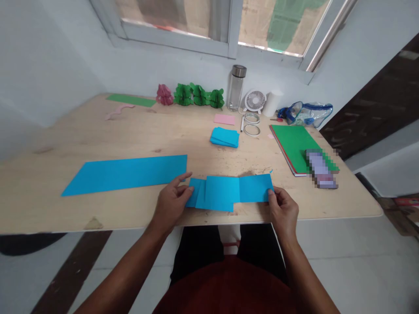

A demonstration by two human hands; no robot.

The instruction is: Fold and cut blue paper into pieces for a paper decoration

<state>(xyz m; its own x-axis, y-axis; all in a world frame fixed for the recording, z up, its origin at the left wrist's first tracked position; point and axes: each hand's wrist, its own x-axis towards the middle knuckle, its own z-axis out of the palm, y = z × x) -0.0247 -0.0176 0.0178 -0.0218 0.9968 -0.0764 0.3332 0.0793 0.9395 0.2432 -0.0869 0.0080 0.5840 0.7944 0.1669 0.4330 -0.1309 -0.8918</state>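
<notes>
Near the front edge of the table, several overlapping pieces of blue paper point(221, 192) lie spread sideways between my hands. My left hand point(173, 198) pinches the left end of this paper between thumb and fingers, the index finger stretched out. At the other end, my right hand point(283, 208) grips the right edge, thumb on top. A long blue paper strip point(131, 173) lies flat to the left, its right end just behind my left hand. Farther back sits a small stack of blue paper rectangles point(224, 137).
Along the wall stand green paper shapes point(199, 95), a pink one point(164, 95), a glass bottle point(236, 89), a small fan point(255, 101) and a clear pouch point(310, 114). Tape rolls point(252, 130) lie before the fan. At right, a phone point(321, 169) rests on green paper point(294, 141).
</notes>
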